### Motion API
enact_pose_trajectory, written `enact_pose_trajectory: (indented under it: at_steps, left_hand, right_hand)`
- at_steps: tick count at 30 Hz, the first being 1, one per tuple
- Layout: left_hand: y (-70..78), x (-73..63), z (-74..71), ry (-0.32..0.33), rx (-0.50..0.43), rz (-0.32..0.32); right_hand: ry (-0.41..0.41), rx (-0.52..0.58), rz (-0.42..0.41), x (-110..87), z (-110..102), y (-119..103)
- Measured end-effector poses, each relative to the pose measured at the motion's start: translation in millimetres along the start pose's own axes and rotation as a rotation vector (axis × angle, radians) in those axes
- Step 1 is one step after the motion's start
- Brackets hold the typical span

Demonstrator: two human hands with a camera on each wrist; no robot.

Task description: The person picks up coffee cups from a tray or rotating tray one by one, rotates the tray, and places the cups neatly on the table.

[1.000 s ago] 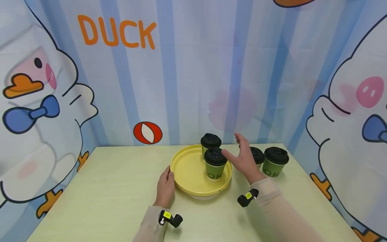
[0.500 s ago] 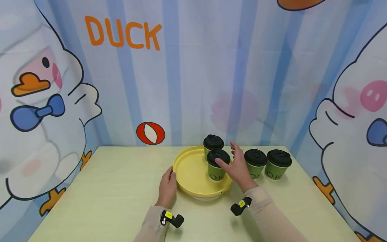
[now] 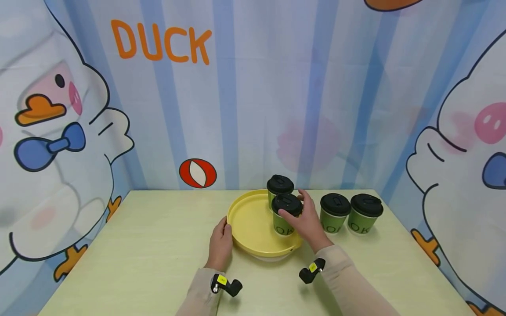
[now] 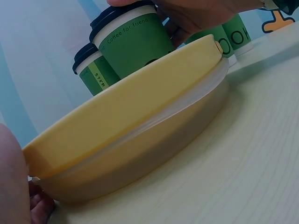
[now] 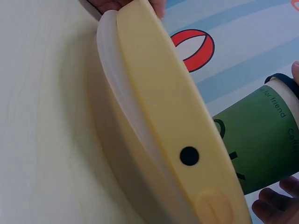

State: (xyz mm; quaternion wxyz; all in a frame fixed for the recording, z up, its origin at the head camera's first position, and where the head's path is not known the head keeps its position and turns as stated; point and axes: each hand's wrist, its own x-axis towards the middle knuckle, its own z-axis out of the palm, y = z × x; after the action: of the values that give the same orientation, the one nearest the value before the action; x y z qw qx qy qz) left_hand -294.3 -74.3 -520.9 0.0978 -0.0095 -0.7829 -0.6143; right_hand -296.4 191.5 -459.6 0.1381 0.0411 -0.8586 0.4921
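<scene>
A round yellow tray (image 3: 250,221) with a raised rim stands on the table, a paler layer under it. My left hand (image 3: 220,246) holds its left edge, fingertips (image 4: 41,207) under the rim in the left wrist view. Two green paper coffee cups with black lids stand upright on the tray's right side, the rear cup (image 3: 280,186) partly behind the front cup (image 3: 281,223). My right hand (image 3: 310,224) grips the front cup near its lid, thumb on the near side and fingers round the right. In the right wrist view this cup (image 5: 261,140) shows above the rim.
Two more lidded green cups, the nearer one (image 3: 333,215) and its neighbour (image 3: 363,215), stand side by side on the table right of the tray. A duck-print curtain (image 3: 253,96) hangs behind the pale table (image 3: 158,245).
My right hand has moved left and down from beside the cups to close round the front cup. The left hand keeps its hold on the tray. The view has shifted slightly.
</scene>
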Motion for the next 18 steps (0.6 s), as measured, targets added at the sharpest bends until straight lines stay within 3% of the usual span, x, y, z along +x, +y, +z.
enact_pose_trajectory:
  at_steps: [18]
  left_hand:
    - [0.7,0.8,0.3,-0.006,0.005,-0.017]
  right_hand:
    - [-0.044,0.015,0.043,-3.4,6.9,2.8]
